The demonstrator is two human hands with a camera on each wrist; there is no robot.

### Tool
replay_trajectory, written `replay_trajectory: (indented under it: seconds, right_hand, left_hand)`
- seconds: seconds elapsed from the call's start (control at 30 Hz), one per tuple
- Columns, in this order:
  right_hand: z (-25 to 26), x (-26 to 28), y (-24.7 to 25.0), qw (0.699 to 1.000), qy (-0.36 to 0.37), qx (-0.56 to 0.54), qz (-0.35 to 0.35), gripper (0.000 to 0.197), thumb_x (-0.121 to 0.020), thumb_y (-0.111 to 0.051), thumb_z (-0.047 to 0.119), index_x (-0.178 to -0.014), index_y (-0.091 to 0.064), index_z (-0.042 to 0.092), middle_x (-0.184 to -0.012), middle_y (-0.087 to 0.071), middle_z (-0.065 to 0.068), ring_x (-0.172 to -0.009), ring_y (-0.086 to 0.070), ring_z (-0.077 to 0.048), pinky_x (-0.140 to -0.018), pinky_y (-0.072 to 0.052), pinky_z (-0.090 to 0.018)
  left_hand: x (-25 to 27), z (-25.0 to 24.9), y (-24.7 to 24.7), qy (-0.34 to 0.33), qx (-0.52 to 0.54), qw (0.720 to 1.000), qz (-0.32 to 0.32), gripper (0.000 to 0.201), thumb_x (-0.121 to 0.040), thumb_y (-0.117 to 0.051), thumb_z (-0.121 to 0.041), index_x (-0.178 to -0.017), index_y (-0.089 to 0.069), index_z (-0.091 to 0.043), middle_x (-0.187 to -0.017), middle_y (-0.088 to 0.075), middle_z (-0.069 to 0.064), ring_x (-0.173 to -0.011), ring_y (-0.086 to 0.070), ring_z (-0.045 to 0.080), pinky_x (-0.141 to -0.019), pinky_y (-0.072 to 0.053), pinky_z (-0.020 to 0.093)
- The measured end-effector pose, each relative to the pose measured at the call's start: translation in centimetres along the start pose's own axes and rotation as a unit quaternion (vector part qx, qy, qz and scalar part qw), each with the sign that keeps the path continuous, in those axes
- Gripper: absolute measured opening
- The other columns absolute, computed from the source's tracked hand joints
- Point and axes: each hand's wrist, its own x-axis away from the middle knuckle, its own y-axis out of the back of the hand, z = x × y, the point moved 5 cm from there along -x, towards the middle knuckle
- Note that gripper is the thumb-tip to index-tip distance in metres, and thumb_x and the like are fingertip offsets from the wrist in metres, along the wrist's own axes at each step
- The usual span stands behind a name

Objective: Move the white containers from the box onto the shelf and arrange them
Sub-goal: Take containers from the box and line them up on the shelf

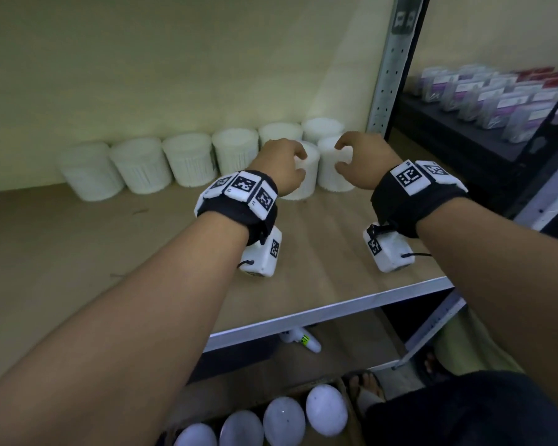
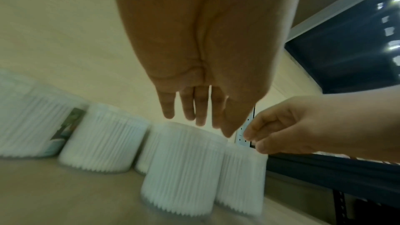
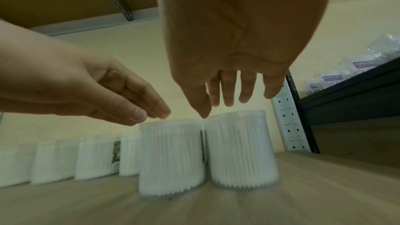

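Observation:
Two white ribbed containers stand side by side on the wooden shelf [image 1: 110,252], in front of a back row of several more [image 1: 190,162]. My left hand [image 1: 300,164] hovers just above the front left container [image 1: 308,185], fingers relaxed and holding nothing. The left wrist view shows those fingers [image 2: 194,117] a little above its lid [image 2: 181,168]. My right hand [image 1: 339,157] hangs the same way over the front right container [image 1: 331,175]. In the right wrist view its fingertips [image 3: 227,103] are clear of that container [image 3: 240,151], and the front left container [image 3: 171,160] stands beside it.
A perforated metal upright [image 1: 387,75] stands right of the containers. Beyond it a dark shelf holds several clear packets [image 1: 496,98]. Round white lids [image 1: 326,410] show in a box on the floor below. A small white bottle [image 1: 303,341] lies on the lower shelf.

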Motion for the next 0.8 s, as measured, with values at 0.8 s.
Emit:
replay_trajectory:
  seconds: [0.8]
  right_hand:
    - [0.5,23.9,-5.2,0.994,-0.039,-0.059,0.082,0.020,-0.081,-0.062,0.018,-0.100,-0.067,0.012,-0.096,-0.063,-0.007,-0.096,-0.061,-0.026,-0.078,-0.045,-0.026]
  left_hand:
    - [22.9,-2.2,-5.1,-0.005,0.062,0.994,0.092,0.022,-0.086,-0.064,-0.029,-0.104,-0.059,-0.017,-0.103,-0.058,0.000,-0.089,-0.054,0.017,-0.079,-0.043,0.026]
